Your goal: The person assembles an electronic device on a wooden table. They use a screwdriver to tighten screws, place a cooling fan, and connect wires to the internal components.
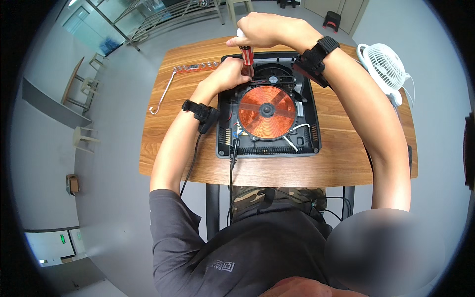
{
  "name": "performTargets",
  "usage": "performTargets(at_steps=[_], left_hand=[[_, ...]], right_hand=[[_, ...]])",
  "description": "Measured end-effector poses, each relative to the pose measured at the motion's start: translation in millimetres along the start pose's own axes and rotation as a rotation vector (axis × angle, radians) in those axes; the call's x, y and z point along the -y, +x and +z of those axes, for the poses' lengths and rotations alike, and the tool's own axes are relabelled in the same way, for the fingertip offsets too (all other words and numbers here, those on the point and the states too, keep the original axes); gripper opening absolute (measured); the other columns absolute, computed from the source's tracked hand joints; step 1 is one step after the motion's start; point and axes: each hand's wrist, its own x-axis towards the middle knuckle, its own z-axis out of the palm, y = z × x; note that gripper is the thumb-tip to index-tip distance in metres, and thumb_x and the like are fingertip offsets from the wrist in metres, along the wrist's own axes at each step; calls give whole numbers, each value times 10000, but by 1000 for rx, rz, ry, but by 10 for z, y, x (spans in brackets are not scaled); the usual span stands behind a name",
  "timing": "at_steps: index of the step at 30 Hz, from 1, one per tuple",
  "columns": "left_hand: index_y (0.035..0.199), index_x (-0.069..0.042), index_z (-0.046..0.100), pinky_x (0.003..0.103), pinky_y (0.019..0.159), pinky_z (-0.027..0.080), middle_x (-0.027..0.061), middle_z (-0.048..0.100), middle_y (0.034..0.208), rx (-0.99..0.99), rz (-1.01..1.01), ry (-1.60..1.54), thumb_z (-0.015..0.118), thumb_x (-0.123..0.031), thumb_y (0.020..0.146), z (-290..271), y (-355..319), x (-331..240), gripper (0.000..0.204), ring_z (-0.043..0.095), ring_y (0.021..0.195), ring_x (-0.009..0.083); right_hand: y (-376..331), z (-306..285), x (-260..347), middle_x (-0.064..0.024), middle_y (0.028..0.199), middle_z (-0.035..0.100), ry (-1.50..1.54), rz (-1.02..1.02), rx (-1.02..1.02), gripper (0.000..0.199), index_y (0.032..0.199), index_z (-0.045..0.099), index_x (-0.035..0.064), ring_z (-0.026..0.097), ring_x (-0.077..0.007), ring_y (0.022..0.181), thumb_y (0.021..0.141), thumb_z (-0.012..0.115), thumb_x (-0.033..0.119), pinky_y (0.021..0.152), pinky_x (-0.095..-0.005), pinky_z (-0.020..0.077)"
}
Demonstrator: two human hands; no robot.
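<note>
Clamped in the right hand [260, 31]: screwdriver [247, 55] with red-and-white handle, pointed down at the rear left of the opened induction cooker [269, 155]. Close beside the screwdriver's lower end: left hand [229, 74], fingers bent; exact grip hidden. Position of the cooker: on the wooden table [344, 143], copper coil [268, 96] exposed. To its left: orange circuit strip [183, 69] with white cable [165, 93]. At the table's right edge: white fan [382, 62].
</note>
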Motion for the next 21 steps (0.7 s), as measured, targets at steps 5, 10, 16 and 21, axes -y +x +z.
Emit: performTargets(at_steps=[5,10,16,21], left_hand=[[925,0,729,373,804,561,167,741,849,13,-19,-9,737,-97,799,-8,9,-25,160,730,833,289],[941,2,732,371,821,559,151,749,862,34,-22,-2,746,-107,797,-22,9,-32,181,732,855,281],[997,-2,740,354,850,560,141,763,925,72,-51,-37,710,-105,820,-37,16,43,207,734,890,256],[1075,-3,724,339,876,547,111,764,957,86,-85,-102,676,-89,847,-177,17,115,248,714,916,192]], right_hand=[[6,28,-29,-244,859,712,6,-11,10,486,1060,670,-40,708,-401,820,957,605,431,772,-450,560],[63,128,-128,-231,857,714,80,-93,-2,381,1069,623,-40,711,-382,829,926,624,314,768,-437,555],[47,57,-102,-205,789,708,35,-122,18,389,963,628,-40,719,-335,755,959,641,349,696,-420,556],[-23,24,-42,-177,680,684,142,0,69,516,888,659,-58,699,-271,592,967,619,451,578,-389,556]])
